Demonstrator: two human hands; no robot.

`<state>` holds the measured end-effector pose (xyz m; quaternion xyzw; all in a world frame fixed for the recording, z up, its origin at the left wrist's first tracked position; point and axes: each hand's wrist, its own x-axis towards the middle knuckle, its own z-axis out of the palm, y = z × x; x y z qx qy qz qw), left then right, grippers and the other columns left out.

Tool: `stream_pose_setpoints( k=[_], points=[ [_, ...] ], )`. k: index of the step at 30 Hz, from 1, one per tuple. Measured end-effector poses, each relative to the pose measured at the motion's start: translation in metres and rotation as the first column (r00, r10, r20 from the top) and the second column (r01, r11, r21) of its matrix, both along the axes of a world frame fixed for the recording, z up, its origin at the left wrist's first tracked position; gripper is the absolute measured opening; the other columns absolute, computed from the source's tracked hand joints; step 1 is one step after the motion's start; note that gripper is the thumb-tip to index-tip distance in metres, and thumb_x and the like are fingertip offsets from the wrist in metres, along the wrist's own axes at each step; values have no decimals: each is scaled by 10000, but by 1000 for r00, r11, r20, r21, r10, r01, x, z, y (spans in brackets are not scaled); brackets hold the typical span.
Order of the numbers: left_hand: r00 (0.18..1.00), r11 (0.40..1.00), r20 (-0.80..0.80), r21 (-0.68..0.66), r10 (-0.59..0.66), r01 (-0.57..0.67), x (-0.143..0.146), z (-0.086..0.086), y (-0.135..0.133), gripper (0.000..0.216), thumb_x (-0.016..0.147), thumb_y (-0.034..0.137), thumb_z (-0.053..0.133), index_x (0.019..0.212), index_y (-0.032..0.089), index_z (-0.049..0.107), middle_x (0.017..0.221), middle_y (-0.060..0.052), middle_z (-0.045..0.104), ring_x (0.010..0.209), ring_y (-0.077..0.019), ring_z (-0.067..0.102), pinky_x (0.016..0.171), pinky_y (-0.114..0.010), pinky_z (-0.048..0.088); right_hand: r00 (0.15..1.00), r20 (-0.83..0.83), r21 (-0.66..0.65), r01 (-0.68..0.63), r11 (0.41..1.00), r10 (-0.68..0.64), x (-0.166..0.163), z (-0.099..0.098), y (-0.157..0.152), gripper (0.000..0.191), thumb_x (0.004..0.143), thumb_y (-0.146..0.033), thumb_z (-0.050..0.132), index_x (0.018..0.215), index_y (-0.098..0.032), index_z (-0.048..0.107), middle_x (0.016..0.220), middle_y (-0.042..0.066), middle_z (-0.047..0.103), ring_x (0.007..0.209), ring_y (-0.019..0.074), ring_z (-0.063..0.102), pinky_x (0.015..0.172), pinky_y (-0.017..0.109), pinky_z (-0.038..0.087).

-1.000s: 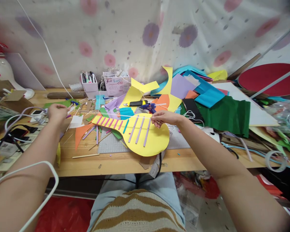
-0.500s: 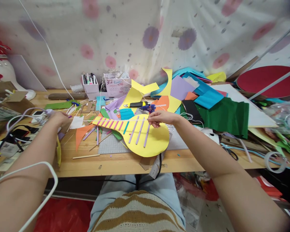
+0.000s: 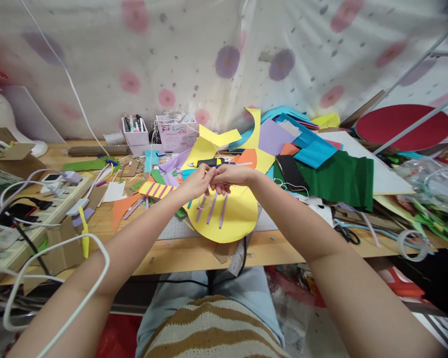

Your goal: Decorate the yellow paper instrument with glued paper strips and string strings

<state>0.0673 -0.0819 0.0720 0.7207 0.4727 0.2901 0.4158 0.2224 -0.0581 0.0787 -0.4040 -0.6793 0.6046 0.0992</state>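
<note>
My left hand (image 3: 196,182) and my right hand (image 3: 228,176) meet fingertip to fingertip just above a yellow guitar-shaped paper cutout (image 3: 241,221) on the wooden table (image 3: 179,251). Both hands are closed in a pinch on a thin white strand, which barely shows between the fingers. Three purple strips (image 3: 211,209) lie on the cutout's round body, right under my hands. Its neck (image 3: 154,189), crossed by short pink strips, points left and is partly hidden by my left forearm.
Pen holders (image 3: 134,130) and a labelled box (image 3: 176,132) stand at the back. Coloured paper sheets (image 3: 313,149), green felt (image 3: 341,179) and a red disc (image 3: 403,127) fill the right. A power strip (image 3: 33,219) and white cable (image 3: 61,256) lie left. Scissors (image 3: 346,233) and a tape roll (image 3: 412,243) sit front right.
My left hand has swept right from the table's left side to meet my right hand over the cutout. The right hand has shifted slightly left and up. The view has tilted a little.
</note>
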Motion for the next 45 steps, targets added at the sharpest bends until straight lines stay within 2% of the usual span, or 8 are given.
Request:
stream_pose_setpoints(
  k=[6, 10, 15, 19, 25, 29, 39, 45],
  points=[
    [986, 995, -161, 97, 38, -22, -9, -5, 1, 191, 870, 320, 375, 734, 206, 448, 779, -34, 577, 784, -193, 544, 721, -295, 404, 999, 26, -18, 43, 999, -42, 5, -5, 3, 207, 786, -291, 616, 699, -104, 631, 523, 2, 592, 402, 36, 470, 365, 152, 307],
    [963, 989, -260, 109, -73, 104, -17, -2, -5, 75, 808, 221, 387, 823, 199, 457, 864, -44, 586, 814, -197, 542, 708, -304, 407, 998, -49, -116, 27, 993, -33, 4, -10, 3, 221, 813, -289, 585, 700, -103, 617, 505, -14, 554, 392, 28, 421, 371, 155, 293],
    [914, 958, -378, 174, -147, 226, -22, -2, -4, 59, 820, 229, 394, 773, 200, 416, 758, -21, 535, 721, -180, 505, 643, -291, 370, 989, -147, -152, 8, 988, -31, 6, -16, 3, 236, 776, -327, 641, 696, -112, 583, 511, -30, 502, 412, 24, 359, 377, 158, 251],
    [946, 964, -287, 166, -153, 207, -24, -9, 1, 125, 829, 280, 415, 737, 195, 419, 712, 0, 493, 687, -156, 470, 614, -270, 350, 979, -200, -90, 16, 996, -34, 9, -17, -3, 325, 770, -428, 631, 693, -120, 564, 510, -43, 442, 430, 28, 324, 393, 173, 220],
    [995, 990, -86, 125, -57, 68, -25, -20, 2, 148, 819, 303, 450, 728, 187, 436, 687, 15, 471, 658, -133, 449, 617, -259, 355, 927, -288, 126, 287, 950, -241, 12, -23, -17, 268, 772, -409, 584, 758, -144, 546, 600, -34, 477, 485, 36, 355, 438, 182, 228],
    [998, 991, -31, 126, -49, 53, -23, -20, 1, 139, 802, 303, 471, 734, 182, 465, 665, 19, 467, 629, -124, 433, 586, -248, 342, 927, -240, 217, 339, 915, -287, 12, -23, -24, 263, 712, -396, 619, 785, -151, 561, 653, -19, 522, 569, 64, 434, 497, 197, 297],
    [995, 995, 101, 97, -15, 5, -21, -25, 0, 177, 717, 354, 579, 713, 179, 600, 559, 26, 457, 508, -102, 367, 491, -226, 256, 889, -256, 348, 452, 822, -380, 5, -25, -25, 234, 671, -377, 619, 714, -154, 563, 643, -29, 500, 607, 84, 441, 557, 228, 327],
    [978, 993, 195, 74, 72, -88, -18, -26, 0, 134, 682, 299, 607, 674, 168, 632, 610, 7, 557, 586, -117, 470, 560, -228, 347, 870, -285, 352, 485, 801, -402, 0, -21, -26, 215, 674, -351, 626, 713, -151, 558, 682, -12, 535, 614, 84, 455, 581, 231, 346]
  ],
)
